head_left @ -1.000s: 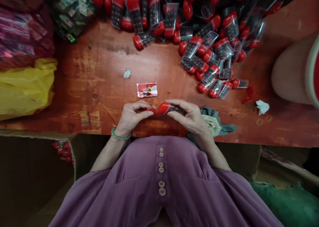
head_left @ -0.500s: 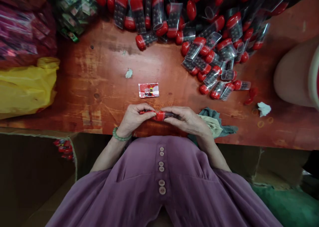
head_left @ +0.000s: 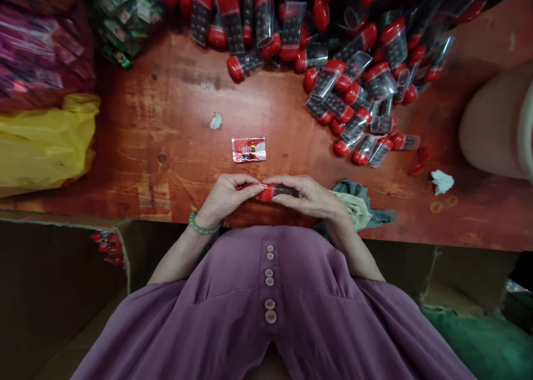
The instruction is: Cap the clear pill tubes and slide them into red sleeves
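Note:
My right hand [head_left: 310, 196] is closed around a clear tube [head_left: 287, 191] of dark beads, held level just above the table's near edge. At the tube's left end my left hand [head_left: 233, 196] pinches a shiny red printed wrapper [head_left: 266, 193], thumb on top. The wrapper lies against the tube's end; the fingers hide part of it, and I cannot tell how far round it goes. The fingertips of both hands nearly meet. Just beyond them a small red printed packet [head_left: 249, 150] lies flat on the table.
Many red-capped tubes [head_left: 327, 80] of dark beads are heaped at the back and right. Bags of packets [head_left: 129, 19] and a yellow bag [head_left: 41, 141] stand on the left. A pale bucket [head_left: 495, 124] is at far right, and a grey-green cloth [head_left: 358, 205] lies beside my right hand.
My right hand has slid slightly left, and its fingertips now sit closer to those of my left hand over the red wrapper. Both hands keep their hold.

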{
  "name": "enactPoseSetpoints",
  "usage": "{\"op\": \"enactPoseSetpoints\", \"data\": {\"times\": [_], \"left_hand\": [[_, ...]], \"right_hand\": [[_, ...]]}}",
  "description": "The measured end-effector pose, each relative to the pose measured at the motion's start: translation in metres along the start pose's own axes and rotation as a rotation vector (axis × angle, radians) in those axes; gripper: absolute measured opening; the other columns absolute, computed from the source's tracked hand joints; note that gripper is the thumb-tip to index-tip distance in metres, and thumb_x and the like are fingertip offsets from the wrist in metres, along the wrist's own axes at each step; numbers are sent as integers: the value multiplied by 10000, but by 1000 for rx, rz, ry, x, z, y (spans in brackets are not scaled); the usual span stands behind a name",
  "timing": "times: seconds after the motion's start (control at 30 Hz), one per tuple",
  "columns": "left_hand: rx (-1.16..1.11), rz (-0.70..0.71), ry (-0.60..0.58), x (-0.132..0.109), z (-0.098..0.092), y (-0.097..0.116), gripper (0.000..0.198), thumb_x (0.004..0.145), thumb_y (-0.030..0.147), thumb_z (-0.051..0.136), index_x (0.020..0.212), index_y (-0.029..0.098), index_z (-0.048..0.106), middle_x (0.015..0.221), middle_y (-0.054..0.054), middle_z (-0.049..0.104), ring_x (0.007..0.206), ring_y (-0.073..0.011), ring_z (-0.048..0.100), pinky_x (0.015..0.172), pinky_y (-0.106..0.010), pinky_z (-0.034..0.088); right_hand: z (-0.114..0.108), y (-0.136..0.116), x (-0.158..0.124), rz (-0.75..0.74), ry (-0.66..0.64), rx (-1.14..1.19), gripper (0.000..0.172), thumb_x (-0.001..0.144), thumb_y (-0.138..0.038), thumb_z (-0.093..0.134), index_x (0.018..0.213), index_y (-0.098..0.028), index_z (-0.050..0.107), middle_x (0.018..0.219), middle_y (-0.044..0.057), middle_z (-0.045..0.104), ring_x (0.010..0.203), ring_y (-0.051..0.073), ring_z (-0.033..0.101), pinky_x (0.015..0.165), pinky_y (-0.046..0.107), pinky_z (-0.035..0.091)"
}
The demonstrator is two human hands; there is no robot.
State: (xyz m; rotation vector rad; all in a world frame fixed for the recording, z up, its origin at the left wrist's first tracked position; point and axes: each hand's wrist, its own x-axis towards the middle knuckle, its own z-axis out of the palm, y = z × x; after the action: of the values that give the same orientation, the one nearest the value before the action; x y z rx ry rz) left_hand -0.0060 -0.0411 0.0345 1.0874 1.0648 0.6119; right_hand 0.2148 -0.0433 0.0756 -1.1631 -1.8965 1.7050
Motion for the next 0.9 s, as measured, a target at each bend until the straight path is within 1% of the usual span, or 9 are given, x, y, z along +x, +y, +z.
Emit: {"op": "enactPoseSetpoints", "data": {"times": [0.17,0.27,0.43,0.53,0.6,0.67,0.73,0.83,0.9], "left_hand": [[132,-18,-154,3,-10,14,213,763,383,739,780,173,776,693,-12,727,608,-113,600,601,-229,456],[186,-53,-219,6,-11,20,211,771,364,710,739,163,766,649,-5,698,575,-100,558,573,-221,417],[188,-62,-246,9,-5,20,249,775,378,681,702,152,754,584,3,643,530,-90,496,525,-222,351],[194,-40,-271,12,-5,19,246,784,374,678,701,154,750,563,10,628,511,-85,475,505,-220,330],[174,-35,-280,14,-6,20,245,780,379,695,696,154,747,584,1,652,524,-91,502,517,-220,354],[113,-45,-252,17,-7,21,234,767,383,724,726,155,755,646,-21,699,577,-110,567,567,-227,414],[36,-63,-185,19,-8,22,234,741,389,767,781,158,766,704,-36,730,635,-132,619,624,-242,463],[-49,-87,-35,19,-9,18,301,662,386,852,848,164,771,753,-31,743,676,-136,645,671,-245,492],[-173,-86,62,16,-9,13,404,626,418,884,923,171,766,795,-28,747,692,-129,654,695,-243,508]], "right_hand": [[-2,1,2,16,-61,-6,356,944,-329,592,1271,-209,663,1147,42,752,1046,183,708,934,316,530],[-5,2,3,34,-114,-20,352,932,-324,612,1262,-218,675,1145,36,755,1040,185,712,912,287,522],[-6,1,2,49,-81,-112,346,911,-317,649,1235,-199,674,1007,33,771,853,162,717,772,257,511],[-4,0,3,5,-57,-148,280,915,-276,638,1180,-202,685,970,27,766,829,151,705,756,248,496],[-2,0,4,-16,-30,-142,269,918,-272,633,1174,-206,684,988,26,764,841,150,704,765,250,496],[0,1,5,-23,15,-97,318,923,-296,630,1227,-206,661,1036,33,761,875,156,708,794,263,508],[2,2,7,-29,60,-43,372,925,-319,625,1280,-205,635,1096,42,755,929,166,710,837,283,522],[5,4,7,-40,105,0,342,929,-306,610,1254,-209,658,1123,41,751,977,171,704,883,302,532],[6,5,7,-35,146,10,313,928,-295,609,1218,-202,676,1079,35,756,932,159,703,863,295,541]]}}
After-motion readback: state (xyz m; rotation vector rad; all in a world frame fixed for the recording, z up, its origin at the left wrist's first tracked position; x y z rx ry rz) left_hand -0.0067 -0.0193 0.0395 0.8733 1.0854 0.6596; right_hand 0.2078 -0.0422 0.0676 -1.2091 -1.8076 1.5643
